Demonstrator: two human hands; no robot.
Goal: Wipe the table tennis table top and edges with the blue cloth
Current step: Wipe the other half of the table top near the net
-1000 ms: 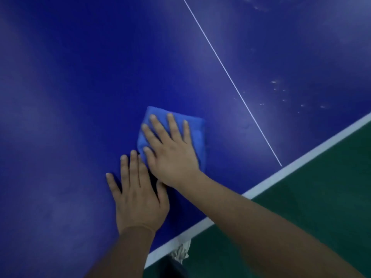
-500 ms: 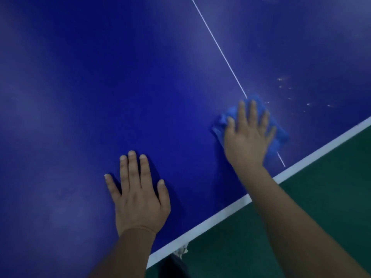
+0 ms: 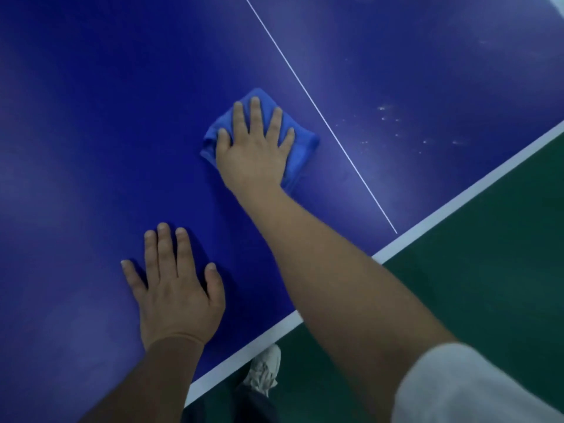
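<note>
The dark blue table tennis table top [image 3: 91, 132] fills most of the view, with a thin white centre line [image 3: 320, 117] and a white edge stripe [image 3: 457, 206] along its near side. A folded blue cloth [image 3: 300, 151] lies on the top just left of the centre line. My right hand [image 3: 253, 148] presses flat on the cloth with straight, spread fingers. Nearer to me, my left hand [image 3: 177, 288] rests flat on the bare table top with straight fingers and holds nothing.
Pale specks and smears [image 3: 406, 123] mark the table top to the right of the centre line. Green floor [image 3: 488, 285] lies beyond the table edge. A light-coloured shoe [image 3: 264, 370] shows under the edge below my arms.
My right hand slid the cloth right across the centre line, then back left and further from the edge. The left hand stayed planted on the table.
</note>
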